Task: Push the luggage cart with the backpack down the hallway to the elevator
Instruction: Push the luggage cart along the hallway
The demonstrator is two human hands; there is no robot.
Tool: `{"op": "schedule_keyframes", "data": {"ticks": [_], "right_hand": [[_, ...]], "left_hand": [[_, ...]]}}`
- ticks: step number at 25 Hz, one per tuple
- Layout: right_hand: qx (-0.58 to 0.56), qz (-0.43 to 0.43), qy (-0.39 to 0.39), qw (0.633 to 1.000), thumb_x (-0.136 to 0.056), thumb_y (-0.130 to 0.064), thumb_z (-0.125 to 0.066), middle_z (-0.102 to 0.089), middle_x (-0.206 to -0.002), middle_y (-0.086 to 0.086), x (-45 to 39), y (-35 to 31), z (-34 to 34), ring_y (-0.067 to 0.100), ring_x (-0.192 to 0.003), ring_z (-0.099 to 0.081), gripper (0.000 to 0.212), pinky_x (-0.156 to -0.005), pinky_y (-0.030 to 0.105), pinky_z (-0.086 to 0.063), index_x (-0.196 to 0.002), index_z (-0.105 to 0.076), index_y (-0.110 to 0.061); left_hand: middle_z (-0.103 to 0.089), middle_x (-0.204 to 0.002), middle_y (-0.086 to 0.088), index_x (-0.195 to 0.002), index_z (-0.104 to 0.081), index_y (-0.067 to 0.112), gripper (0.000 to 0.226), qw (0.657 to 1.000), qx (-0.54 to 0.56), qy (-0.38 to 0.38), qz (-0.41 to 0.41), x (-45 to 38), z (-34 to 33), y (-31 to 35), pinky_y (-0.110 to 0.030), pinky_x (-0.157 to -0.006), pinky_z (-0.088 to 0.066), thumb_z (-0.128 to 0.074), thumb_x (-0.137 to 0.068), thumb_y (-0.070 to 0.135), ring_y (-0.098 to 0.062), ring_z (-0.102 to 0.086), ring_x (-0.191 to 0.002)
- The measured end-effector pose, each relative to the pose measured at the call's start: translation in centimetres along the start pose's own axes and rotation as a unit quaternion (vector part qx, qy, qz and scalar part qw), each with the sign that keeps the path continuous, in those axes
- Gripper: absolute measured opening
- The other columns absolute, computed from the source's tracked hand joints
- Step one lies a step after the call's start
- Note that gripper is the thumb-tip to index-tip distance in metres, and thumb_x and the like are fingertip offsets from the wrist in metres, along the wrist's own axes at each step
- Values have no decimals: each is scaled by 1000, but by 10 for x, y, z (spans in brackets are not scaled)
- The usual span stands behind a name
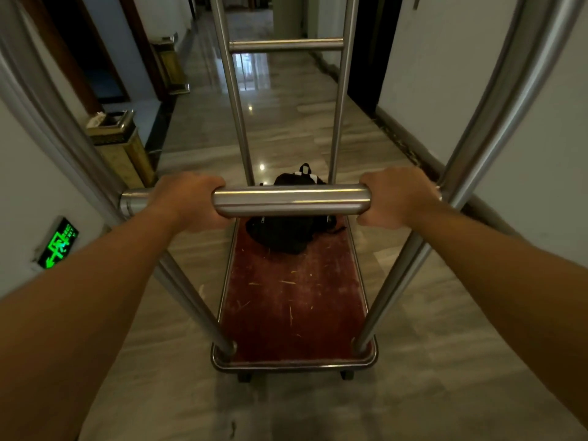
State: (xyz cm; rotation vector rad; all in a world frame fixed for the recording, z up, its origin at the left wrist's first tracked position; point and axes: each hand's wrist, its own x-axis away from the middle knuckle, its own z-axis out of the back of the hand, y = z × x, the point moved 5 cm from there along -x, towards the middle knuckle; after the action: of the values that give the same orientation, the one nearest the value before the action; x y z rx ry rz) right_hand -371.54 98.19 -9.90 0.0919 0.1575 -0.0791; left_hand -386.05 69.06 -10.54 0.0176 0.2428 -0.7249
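A steel luggage cart stands in front of me with a worn red carpeted deck (292, 300) and tall curved uprights. Its horizontal handle bar (291, 200) runs across the middle of the view. My left hand (191, 202) is wrapped around the bar's left end and my right hand (397, 195) around its right end. A black backpack (289, 233) lies on the far half of the deck, partly hidden behind the bar.
A glossy marble hallway floor (280, 122) stretches ahead. Two brass bins (124, 144) stand along the left wall, near dark doorways. A dark doorway (369, 52) opens on the right. A green exit sign (59, 243) glows low on the left wall.
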Motion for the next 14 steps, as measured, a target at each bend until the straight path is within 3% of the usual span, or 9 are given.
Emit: {"op": "schedule_keyframes", "data": {"ticks": [4, 10, 14], "right_hand": [[-39, 5, -8, 999, -59, -62, -64, -58, -67, -9, -82, 31, -24, 17, -60, -54, 37, -56, 34, -46, -82, -55, -33], [-36, -4, -9, 999, -51, -59, -62, -54, -67, -10, -191, 88, -48, 19, -59, -53, 37, -53, 31, -40, -77, -49, -37], [-35, -11, -12, 999, -48, -62, -62, -46, -66, -5, -264, 121, -61, 20, -57, -43, 40, -50, 30, -33, -72, -43, -36]], "left_hand": [[-48, -64, 12, -83, -56, 38, 47, 1000, -17, -19, 17, -79, -27, -28, -32, -56, -40, -54, -52, 73, -14, -47, -58], [-54, -67, 10, -83, -56, 40, 49, 999, -32, 3, 9, -191, -53, -47, -33, -55, -39, -49, -52, 78, -19, -53, -60], [-49, -64, 11, -82, -58, 37, 50, 1000, -19, 6, -14, -269, -70, -57, -33, -54, -37, -50, -54, 78, -19, -52, -59]]}}
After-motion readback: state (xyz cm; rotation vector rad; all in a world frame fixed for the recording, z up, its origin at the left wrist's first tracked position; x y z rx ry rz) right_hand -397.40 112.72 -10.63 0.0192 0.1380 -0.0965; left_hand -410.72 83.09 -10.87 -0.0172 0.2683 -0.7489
